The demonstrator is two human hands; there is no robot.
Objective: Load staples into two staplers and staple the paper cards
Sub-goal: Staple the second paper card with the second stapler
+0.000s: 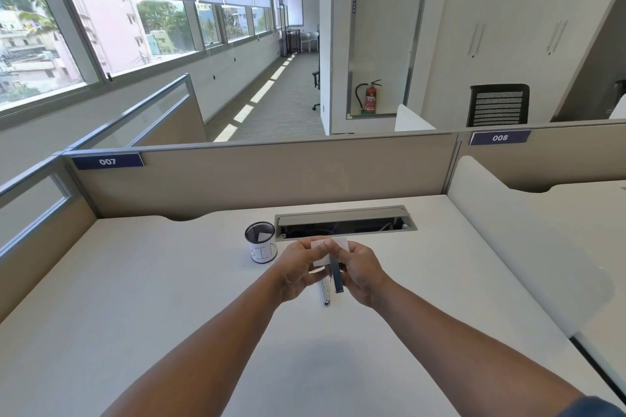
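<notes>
White desk [169,298] in cubicle. Stapler [335,276] gripped by right hand [360,272]; paper cards [333,247] pinched by left hand [298,269]. Mesh cup [261,242] at 10 o'clock of hands.

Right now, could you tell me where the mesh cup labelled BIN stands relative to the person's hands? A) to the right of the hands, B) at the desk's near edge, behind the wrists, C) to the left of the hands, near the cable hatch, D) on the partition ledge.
C: the mesh cup stands on the desk left of the left hand, beside the cable hatch.
</notes>
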